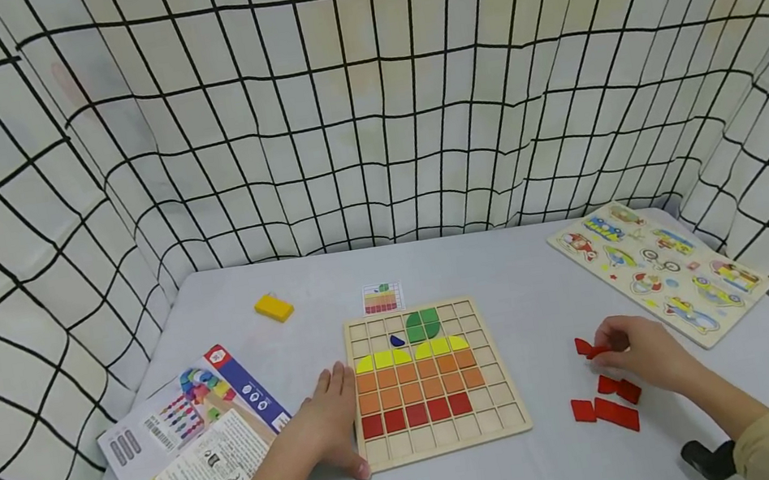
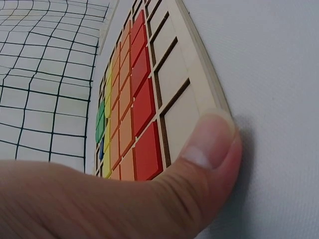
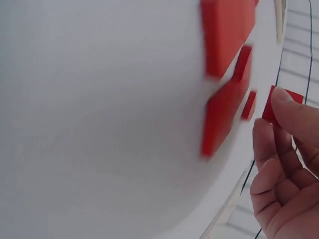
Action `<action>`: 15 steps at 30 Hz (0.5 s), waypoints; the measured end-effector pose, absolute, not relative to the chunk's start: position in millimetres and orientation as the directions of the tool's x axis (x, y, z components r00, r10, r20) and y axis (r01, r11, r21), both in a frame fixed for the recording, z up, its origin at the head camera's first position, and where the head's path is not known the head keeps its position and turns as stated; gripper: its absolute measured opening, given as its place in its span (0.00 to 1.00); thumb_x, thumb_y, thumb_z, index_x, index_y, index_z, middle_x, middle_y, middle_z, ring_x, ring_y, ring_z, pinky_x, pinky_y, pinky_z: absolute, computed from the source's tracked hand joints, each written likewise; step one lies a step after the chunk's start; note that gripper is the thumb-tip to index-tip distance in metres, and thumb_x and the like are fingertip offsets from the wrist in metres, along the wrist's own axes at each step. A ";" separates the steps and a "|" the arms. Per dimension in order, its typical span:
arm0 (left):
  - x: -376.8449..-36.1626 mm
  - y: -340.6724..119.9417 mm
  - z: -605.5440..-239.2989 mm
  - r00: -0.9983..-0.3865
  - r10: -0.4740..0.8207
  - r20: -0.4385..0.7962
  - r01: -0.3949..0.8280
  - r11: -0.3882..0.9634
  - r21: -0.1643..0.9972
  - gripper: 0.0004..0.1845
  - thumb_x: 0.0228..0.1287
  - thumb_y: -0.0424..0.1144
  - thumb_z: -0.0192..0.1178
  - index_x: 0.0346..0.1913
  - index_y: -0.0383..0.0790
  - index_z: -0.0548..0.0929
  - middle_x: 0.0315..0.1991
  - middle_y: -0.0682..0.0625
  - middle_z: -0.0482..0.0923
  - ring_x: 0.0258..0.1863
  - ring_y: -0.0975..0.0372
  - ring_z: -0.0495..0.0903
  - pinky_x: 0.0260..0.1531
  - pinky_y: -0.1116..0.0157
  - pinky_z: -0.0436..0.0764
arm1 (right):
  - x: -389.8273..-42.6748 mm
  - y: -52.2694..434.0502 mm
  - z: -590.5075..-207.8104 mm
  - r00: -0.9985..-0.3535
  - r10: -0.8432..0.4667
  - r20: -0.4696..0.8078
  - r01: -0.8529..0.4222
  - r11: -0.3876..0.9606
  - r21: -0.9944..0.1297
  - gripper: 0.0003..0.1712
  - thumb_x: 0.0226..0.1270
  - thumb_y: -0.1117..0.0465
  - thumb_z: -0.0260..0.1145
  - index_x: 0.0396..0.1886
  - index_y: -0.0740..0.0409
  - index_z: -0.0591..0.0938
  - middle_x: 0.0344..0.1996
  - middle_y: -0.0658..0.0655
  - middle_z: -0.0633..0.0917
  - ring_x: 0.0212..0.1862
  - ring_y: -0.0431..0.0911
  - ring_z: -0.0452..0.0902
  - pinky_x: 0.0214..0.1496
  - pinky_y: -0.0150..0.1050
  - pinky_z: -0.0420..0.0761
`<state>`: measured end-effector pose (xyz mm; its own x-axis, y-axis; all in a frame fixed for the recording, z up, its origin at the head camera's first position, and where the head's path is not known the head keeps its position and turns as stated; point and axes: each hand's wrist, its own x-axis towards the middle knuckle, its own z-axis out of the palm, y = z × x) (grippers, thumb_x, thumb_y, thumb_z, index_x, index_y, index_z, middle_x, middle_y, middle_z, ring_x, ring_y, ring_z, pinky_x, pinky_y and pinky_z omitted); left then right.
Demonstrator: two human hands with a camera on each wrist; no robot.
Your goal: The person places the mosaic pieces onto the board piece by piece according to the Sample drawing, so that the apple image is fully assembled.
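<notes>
A wooden grid board lies on the white table, with green, yellow, orange and red tiles set in its cells. A row of red tiles fills part of a lower line, and a small dark blue piece sits near the green. My left hand rests along the board's left edge, fingers extended; its thumb presses the near corner. At the right, my right hand pinches a red square tile between thumb and fingers. Several loose red tiles lie on the table close to that hand.
A small pattern card lies behind the board. A yellow block sits at the back left, a printed box at the left. A picture puzzle board lies far right. Black netting surrounds the table.
</notes>
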<state>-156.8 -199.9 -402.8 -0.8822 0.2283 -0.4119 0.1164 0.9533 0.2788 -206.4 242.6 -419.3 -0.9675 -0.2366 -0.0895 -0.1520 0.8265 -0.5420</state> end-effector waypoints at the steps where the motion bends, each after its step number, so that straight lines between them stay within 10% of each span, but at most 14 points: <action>1: -156.7 -200.0 -402.8 -0.882 0.226 -0.413 0.114 0.954 0.278 0.70 0.34 0.48 0.86 0.78 0.24 0.55 0.81 0.29 0.49 0.81 0.35 0.47 0.70 0.34 0.63 | -206.4 235.4 -418.2 -0.965 -0.250 -0.076 -0.167 0.814 -0.556 0.11 0.61 0.64 0.76 0.38 0.56 0.81 0.33 0.50 0.85 0.38 0.44 0.78 0.34 0.28 0.79; 15: -155.5 -198.6 -403.4 -0.878 0.227 -0.422 0.107 0.951 0.290 0.69 0.36 0.47 0.85 0.78 0.25 0.54 0.81 0.30 0.48 0.81 0.36 0.45 0.71 0.34 0.62 | -203.3 125.5 -418.8 -0.858 -0.499 -0.123 -0.285 0.662 -0.693 0.06 0.65 0.66 0.73 0.40 0.53 0.87 0.36 0.47 0.87 0.38 0.41 0.78 0.39 0.27 0.80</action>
